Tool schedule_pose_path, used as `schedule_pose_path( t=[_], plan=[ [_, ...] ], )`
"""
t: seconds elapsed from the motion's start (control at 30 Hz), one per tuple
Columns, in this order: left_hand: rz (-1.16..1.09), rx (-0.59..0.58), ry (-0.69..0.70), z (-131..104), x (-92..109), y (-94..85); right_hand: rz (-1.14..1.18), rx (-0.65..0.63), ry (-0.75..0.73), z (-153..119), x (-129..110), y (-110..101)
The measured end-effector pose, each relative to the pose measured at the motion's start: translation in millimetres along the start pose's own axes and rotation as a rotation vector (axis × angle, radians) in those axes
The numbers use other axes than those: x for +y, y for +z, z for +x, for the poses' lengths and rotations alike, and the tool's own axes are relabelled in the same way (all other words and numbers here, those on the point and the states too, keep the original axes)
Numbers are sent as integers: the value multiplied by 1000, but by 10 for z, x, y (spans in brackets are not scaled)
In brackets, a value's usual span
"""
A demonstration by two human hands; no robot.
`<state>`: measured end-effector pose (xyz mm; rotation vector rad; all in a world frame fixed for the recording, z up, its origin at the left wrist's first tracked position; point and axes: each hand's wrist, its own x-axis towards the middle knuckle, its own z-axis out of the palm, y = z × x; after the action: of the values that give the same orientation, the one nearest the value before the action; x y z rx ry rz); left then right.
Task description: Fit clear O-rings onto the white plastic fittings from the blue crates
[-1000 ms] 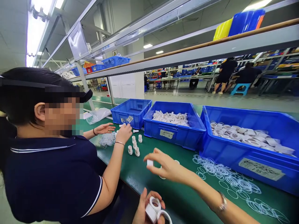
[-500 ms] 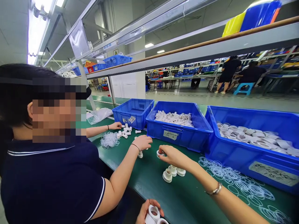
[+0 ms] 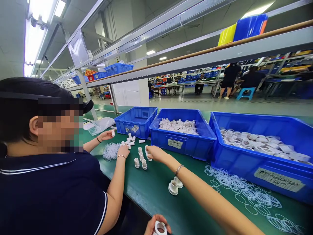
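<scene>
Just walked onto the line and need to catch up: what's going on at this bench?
A person's right hand reaches across the green table to small white fittings standing near a co-worker's hand. The left hand holds a white ring part. Blue bins of white parts line the back, and clear rings lie loose.

Three open blue plastic bins (image 3: pixel 182 143) stand in a row on the green counter (image 3: pixel 156 192). Two white flanged plastic fittings (image 3: pixel 173 187) stand together near its front edge. Four small white plastic tubes (image 3: pixel 140 160) stand upright in a cluster; roughly seven more (image 3: pixel 130 141) lie scattered behind.
</scene>
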<state>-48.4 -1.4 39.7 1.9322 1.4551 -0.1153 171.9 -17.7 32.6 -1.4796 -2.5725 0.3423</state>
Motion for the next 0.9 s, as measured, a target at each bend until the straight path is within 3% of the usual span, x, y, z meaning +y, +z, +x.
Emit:
schedule_pose_path(
  t=[0.07,0.13,0.2,0.23,0.3,0.4,0.47,0.5,0.57,0.67,0.77,0.9],
  plan=[
    [-32,225,3,-53,54,-41,-31,-89,23,37,30,61],
    [-205,485,44,-159,124,-39,-46,-153,37,-51,120,94],
    [-449,638,80,-345,218,132,-44,-187,40,-247,269,84],
    [-582,671,94,-467,277,314,-38,-199,39,-372,360,58],
    [-831,653,114,-739,420,867,-12,-222,31,-638,547,-40],
    [-1108,502,125,-1073,667,1873,54,-201,2,-1009,723,-284],
    [-1648,295,104,-1158,807,2348,87,-122,-28,-1230,680,-464],
    [-1901,187,89,-1160,861,2476,98,-75,-45,-1340,600,-542],
    [-2252,22,59,-1118,944,2531,118,-2,-117,-1566,345,-645],
    [-2347,-25,37,-1064,1033,2361,132,-23,-312,-1878,-121,-602],
    [-2374,-25,30,-1083,1088,2252,-43,-83,-473,-2035,-433,-323],
    [-2355,-40,53,-1127,1060,2315,-385,-17,-589,-1997,-556,75]
  ],
)
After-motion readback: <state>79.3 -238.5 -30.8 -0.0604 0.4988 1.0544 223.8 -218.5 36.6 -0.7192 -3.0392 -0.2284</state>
